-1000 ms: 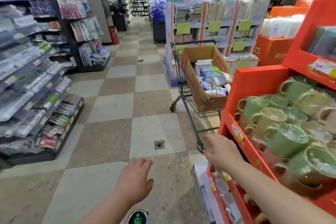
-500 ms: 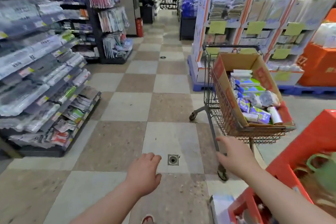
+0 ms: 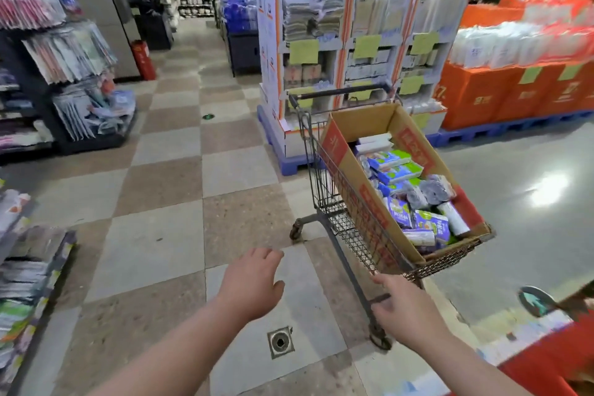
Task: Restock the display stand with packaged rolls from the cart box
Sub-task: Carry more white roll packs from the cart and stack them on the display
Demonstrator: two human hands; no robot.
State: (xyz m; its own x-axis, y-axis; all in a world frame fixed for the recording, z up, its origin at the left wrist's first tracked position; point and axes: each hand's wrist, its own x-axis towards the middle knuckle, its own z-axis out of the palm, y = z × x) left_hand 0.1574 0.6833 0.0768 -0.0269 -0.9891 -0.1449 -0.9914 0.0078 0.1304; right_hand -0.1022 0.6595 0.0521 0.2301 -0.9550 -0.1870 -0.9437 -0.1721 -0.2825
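Note:
A wire shopping cart [image 3: 345,225] stands ahead on the right, carrying an open cardboard box [image 3: 348,170]. Inside the box lie several packaged rolls [image 3: 414,199] in blue, purple and white wrappers. My right hand [image 3: 403,305] is stretched toward the cart's near lower corner, fingers spread and relaxed, holding nothing; whether it touches the frame I cannot tell. My left hand [image 3: 254,283] hovers open over the tiled floor, left of the cart, empty. A corner of the red display stand [image 3: 553,366] shows at the bottom right.
A white and orange display stand [image 3: 360,51] of stacked goods sits behind the cart on a blue pallet. Orange boxes [image 3: 514,93] line the right. Shelves of packets [image 3: 70,74] run along the left. A floor drain [image 3: 280,342] lies between my arms.
The view has swung right and away from the red mug stand. The cart and its box are now nearer and more central. Both hands have reached farther forward toward the cart.

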